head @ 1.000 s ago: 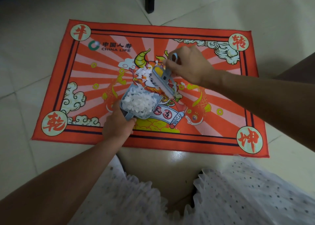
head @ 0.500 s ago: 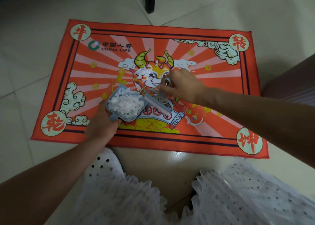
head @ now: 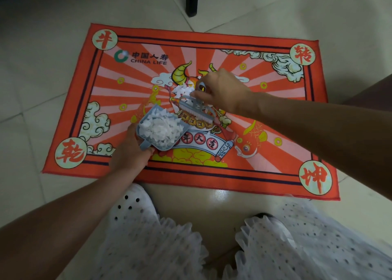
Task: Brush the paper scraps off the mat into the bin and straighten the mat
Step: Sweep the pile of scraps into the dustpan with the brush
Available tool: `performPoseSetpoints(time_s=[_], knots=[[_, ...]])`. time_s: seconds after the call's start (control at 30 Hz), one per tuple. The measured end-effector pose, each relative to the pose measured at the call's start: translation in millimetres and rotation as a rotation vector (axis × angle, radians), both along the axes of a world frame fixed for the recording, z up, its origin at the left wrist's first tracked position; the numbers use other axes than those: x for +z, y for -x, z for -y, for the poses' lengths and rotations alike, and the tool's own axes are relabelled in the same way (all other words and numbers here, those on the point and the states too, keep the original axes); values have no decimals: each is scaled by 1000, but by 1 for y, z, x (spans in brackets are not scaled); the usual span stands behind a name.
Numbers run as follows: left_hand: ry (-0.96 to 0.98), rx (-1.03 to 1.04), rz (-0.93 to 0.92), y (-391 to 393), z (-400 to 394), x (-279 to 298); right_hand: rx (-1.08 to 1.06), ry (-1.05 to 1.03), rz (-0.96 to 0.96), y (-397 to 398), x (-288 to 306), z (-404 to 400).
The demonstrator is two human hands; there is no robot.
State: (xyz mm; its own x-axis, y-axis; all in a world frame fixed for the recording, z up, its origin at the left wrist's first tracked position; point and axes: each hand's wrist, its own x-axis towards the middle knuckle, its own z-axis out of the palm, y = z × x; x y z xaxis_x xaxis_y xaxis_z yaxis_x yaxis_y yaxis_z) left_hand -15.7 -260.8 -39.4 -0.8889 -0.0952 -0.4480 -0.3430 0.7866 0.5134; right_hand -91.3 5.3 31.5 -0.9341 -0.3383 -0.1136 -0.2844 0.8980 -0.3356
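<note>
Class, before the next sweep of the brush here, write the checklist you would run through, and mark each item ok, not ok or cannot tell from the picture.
1. Left hand grips the dustpan by its handle: ok.
2. Right hand holds the brush: ok.
3. Dustpan mouth faces the brush and the loose scraps: ok.
4. Brush is behind the loose scraps, ready to pull them in: not ok; the scraps lie beyond it.
5. Dustpan has room for more: cannot tell; it is already heaped with white paper.
6. Mat lies flat with no folds: ok.
</note>
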Motion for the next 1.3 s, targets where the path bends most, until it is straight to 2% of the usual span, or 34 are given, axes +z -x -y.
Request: performPoseSetpoints(time_s=[0.23,0.47,0.6,0.77,1.07,1.3], knots=[[38,-24,25,5,1,3,-70,29,-30,5,13,-2],[120,-123,69,24,1,10,-24,-99,-50,-16,12,-11],[196,-190,64,29,-5,13,-40,-22,-51,-23,1,-9],[189,-214,38,25,-14,15,-50,34,-31,-24,0,0],[156,-276,-50,20,-24,13,5,8,40,-16,5,16],[158,-270,-36,19,-23,13,33,11,13,-9,12,22]])
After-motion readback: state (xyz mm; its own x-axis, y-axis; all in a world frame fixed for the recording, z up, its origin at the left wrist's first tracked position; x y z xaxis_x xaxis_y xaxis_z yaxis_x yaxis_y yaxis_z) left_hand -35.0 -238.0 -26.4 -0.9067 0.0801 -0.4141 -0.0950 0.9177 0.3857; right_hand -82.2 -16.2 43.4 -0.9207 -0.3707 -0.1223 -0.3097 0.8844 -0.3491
